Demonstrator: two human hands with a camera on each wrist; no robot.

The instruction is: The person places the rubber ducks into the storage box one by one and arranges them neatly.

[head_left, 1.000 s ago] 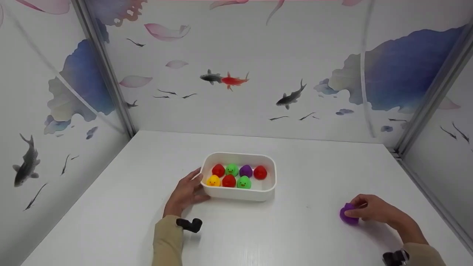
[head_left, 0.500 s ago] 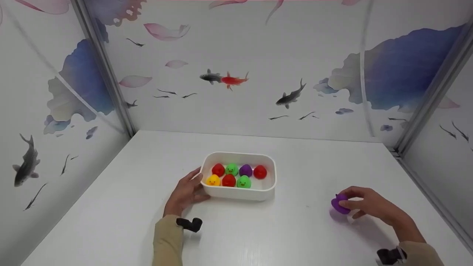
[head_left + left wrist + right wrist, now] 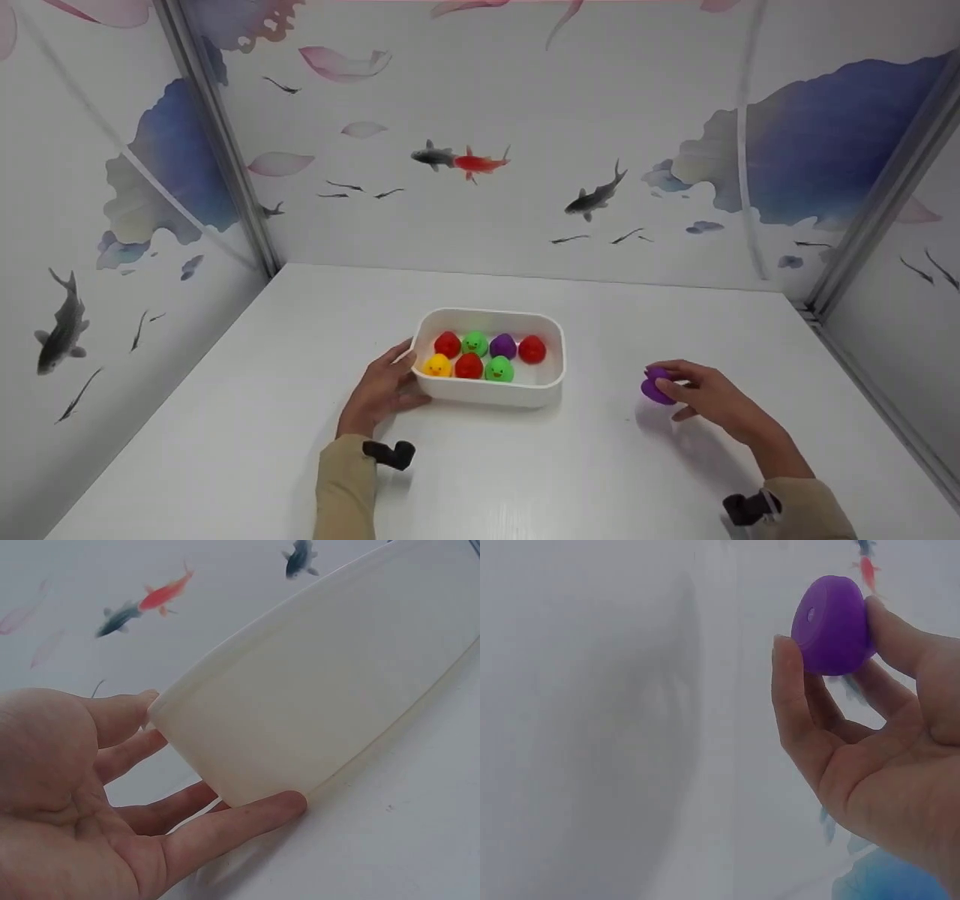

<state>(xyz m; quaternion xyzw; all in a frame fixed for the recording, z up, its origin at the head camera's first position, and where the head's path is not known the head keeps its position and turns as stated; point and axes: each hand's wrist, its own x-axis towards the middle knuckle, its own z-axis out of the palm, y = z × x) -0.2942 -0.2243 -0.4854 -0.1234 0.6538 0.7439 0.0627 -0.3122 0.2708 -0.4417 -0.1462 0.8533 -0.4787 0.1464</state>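
Note:
A white rectangular container (image 3: pixel 487 393) holds several small toy ducks in red, green, purple and yellow. My left hand (image 3: pixel 381 390) grips its left end; in the left wrist view, thumb and fingers lie around the corner of the container (image 3: pixel 315 682). To the right, my right hand (image 3: pixel 705 394) pinches a purple toy duck (image 3: pixel 657 385) above the table, its shadow below. The right wrist view shows the flat underside of the purple duck (image 3: pixel 832 626) between thumb and fingertips, its face hidden.
The white table (image 3: pixel 525 465) runs back to a wall (image 3: pixel 495 225) printed with fish and petals. Similar panels stand at both sides, joined by metal corner posts (image 3: pixel 217 142). A black wrist mount (image 3: pixel 390 454) sits on the left sleeve, another (image 3: pixel 752 508) on the right.
My right hand has lifted the purple duck off the table and carried it left toward the container. The left hand has stayed at the container's end.

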